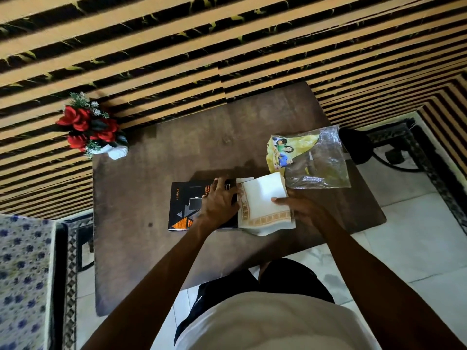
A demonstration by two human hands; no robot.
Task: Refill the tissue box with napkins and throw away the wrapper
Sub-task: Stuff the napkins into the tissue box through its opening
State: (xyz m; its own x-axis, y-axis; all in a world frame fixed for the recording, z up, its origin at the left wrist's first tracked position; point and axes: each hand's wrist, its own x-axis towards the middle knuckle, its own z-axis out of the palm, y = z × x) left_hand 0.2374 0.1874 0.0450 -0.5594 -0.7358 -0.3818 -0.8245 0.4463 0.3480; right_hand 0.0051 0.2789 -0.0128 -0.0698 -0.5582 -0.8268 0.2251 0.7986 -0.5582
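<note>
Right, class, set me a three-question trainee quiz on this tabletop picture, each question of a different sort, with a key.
1. True or false: the plastic wrapper lies on the table, apart from both hands.
2. Multiple choice: the left hand rests on A) the flower vase, B) the black tissue box, C) the wrapper.
3. Fill in: the right hand holds the stack of white ______ against the box's right end.

Key: 1 true; 2 B; 3 napkins.
</note>
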